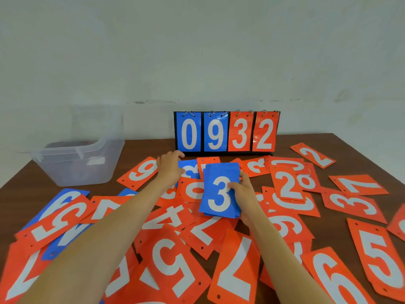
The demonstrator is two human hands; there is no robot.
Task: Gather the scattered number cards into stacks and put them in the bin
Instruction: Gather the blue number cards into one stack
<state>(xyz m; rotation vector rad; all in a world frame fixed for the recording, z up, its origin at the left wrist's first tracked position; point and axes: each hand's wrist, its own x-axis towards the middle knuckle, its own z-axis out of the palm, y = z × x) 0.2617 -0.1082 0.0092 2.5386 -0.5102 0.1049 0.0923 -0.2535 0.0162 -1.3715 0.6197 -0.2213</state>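
Stack of blue cards [220,194] gripped in right hand [245,189]; left hand [169,167] beside it on another blue card [189,168], hold unclear. Orange cards [236,270] all round, clear bin [72,148] looks unfilled.

i hold a blue stack [220,194], 3 on top, above scattered orange and blue cards [236,266]; clear bin [83,170] far left.

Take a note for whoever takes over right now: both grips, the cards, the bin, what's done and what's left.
Right grip: holds a stack of blue cards, 3 on top.
Left grip: over a blue card by the scoreboard; hold unclear.
Bin: far left, no cards seen inside.
Done: one blue stack started.
Left: many orange cards and a few blue ones lie scattered; stack them, then bin them.
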